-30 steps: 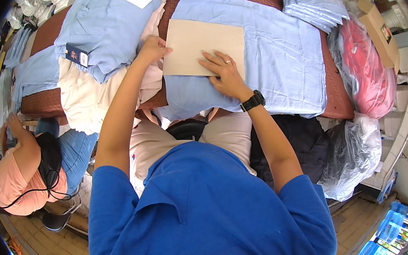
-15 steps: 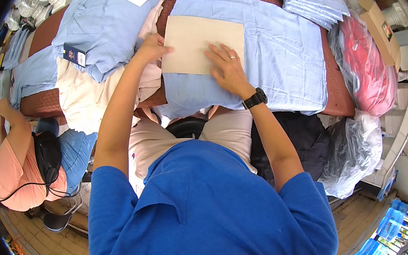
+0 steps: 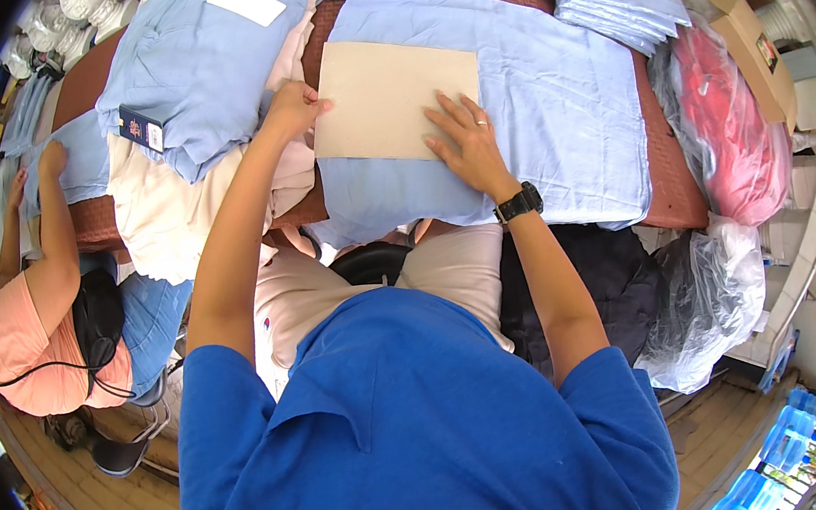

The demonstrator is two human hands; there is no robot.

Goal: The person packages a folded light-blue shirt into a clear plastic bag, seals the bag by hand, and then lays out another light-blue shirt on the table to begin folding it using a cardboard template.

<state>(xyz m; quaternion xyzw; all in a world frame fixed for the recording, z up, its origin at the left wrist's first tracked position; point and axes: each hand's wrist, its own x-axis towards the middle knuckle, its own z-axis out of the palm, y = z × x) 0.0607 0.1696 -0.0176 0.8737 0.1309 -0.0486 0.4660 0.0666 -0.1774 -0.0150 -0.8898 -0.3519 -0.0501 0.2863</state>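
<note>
A beige cardboard sheet (image 3: 379, 87) lies flat on a light-blue shirt (image 3: 573, 115) that is spread across the table. My left hand (image 3: 292, 110) is closed, its fingertips gripping the sheet's left edge. With fingers stretched out, my right hand (image 3: 469, 142) rests on the sheet's right part, near the lower right corner; a ring and a black watch show on it. Left of the sheet, another blue shirt (image 3: 206, 71) with a dark hang tag (image 3: 141, 130) and a white card (image 3: 246, 5) lies over pale pink garments (image 3: 166, 202).
Packed blue shirts (image 3: 616, 5) are stacked at the far right. Beside them are a red garment in clear plastic (image 3: 731, 132) and an open cardboard box (image 3: 753, 59). A brown cover (image 3: 673, 179) lies on the table. At the left, a co-worker in an orange top (image 3: 61, 345) reaches over blue garments.
My right hand has slid slightly down and right on the cardboard sheet. My left hand stays at its left edge. The co-worker's arms have moved over the blue garments.
</note>
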